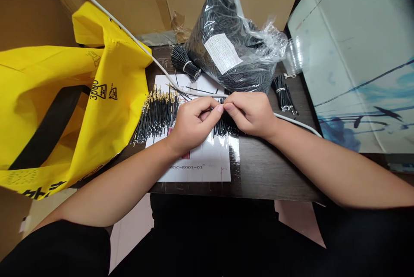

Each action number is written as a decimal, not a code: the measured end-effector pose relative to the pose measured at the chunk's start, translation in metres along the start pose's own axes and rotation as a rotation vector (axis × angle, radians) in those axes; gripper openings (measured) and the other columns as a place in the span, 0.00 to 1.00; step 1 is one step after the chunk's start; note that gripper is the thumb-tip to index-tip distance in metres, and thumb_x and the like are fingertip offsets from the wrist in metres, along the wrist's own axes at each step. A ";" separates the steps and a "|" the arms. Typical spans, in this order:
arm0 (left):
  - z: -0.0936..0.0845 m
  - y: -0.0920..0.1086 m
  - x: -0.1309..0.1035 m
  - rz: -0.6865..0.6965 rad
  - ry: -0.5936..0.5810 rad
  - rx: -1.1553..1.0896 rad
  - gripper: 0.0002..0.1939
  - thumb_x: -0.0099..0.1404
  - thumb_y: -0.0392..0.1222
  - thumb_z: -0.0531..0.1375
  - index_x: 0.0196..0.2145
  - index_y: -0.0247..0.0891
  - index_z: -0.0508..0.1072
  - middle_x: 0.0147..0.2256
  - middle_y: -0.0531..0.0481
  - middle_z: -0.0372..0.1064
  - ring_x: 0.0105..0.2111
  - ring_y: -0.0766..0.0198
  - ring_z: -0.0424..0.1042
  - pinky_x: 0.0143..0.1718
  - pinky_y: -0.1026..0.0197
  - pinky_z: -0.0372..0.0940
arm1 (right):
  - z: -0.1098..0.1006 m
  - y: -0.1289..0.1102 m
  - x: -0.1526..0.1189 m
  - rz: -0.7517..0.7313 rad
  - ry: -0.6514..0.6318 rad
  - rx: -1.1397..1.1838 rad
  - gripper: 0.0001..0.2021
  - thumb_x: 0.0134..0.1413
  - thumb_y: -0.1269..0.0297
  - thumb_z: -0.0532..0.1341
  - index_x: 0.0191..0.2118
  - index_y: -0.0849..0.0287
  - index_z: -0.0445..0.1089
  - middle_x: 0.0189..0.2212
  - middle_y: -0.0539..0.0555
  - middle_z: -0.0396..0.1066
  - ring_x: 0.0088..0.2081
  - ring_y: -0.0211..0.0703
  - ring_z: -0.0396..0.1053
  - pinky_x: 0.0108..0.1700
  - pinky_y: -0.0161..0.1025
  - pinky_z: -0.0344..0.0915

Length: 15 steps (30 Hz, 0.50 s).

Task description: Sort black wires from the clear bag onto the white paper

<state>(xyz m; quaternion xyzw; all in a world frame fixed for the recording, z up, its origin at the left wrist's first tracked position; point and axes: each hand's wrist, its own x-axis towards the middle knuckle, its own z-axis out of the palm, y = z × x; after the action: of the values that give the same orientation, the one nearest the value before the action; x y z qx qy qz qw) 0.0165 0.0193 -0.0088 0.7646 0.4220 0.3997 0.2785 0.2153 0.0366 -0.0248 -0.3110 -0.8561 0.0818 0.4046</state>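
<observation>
Bench [274, 173], dark wood: front edge on the near side of our fingers [238, 114]; room to move over the stretch of wood at their near right.
Paper sheet [210, 174], white, printed: beneath the fingers, running out to their near left.
Thin piece [224, 104], mostly hidden: between the fingertips.
Our left hand [192, 126]: thumb and forefinger closed in a pinch. Our right hand [254, 111]: likewise, its tips meeting the left's. Whether both grip the piece, we cannot tell.
Small wire pile [223, 129], black: just below the fingers.
Gold-tipped wires [158, 113], black, many: left of the fingers, partly on the sheet.
White cord [203, 94]: passing just beyond the fingers.
Tied bundles, black, two: one [186, 63] far left of the fingers, one [284, 96] to their right.
Yellow bag [126, 66], black-handled: well left; contents hidden from us.
Clear plastic bag [273, 48], labelled: beyond the fingers, packed with short black pieces.
Plastic cup [293, 59], clear: far right, beside that bag.
</observation>
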 end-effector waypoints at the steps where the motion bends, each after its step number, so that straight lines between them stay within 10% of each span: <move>1: 0.000 0.000 0.000 0.000 0.001 -0.002 0.12 0.70 0.44 0.60 0.29 0.38 0.74 0.22 0.54 0.65 0.24 0.68 0.61 0.29 0.62 0.58 | 0.000 0.000 0.000 -0.002 0.002 0.000 0.13 0.70 0.61 0.53 0.35 0.58 0.70 0.28 0.49 0.72 0.28 0.35 0.68 0.34 0.35 0.60; 15: 0.000 0.001 0.000 -0.002 -0.002 -0.009 0.12 0.69 0.43 0.61 0.28 0.37 0.75 0.23 0.53 0.67 0.24 0.69 0.62 0.29 0.62 0.58 | -0.002 -0.002 0.000 -0.006 0.043 0.044 0.11 0.69 0.64 0.55 0.35 0.59 0.70 0.28 0.50 0.73 0.30 0.35 0.69 0.34 0.34 0.61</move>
<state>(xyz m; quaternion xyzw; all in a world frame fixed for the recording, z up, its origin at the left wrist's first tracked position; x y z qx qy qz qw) 0.0169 0.0194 -0.0083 0.7633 0.4206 0.4005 0.2829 0.2153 0.0353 -0.0228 -0.3012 -0.8461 0.0930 0.4298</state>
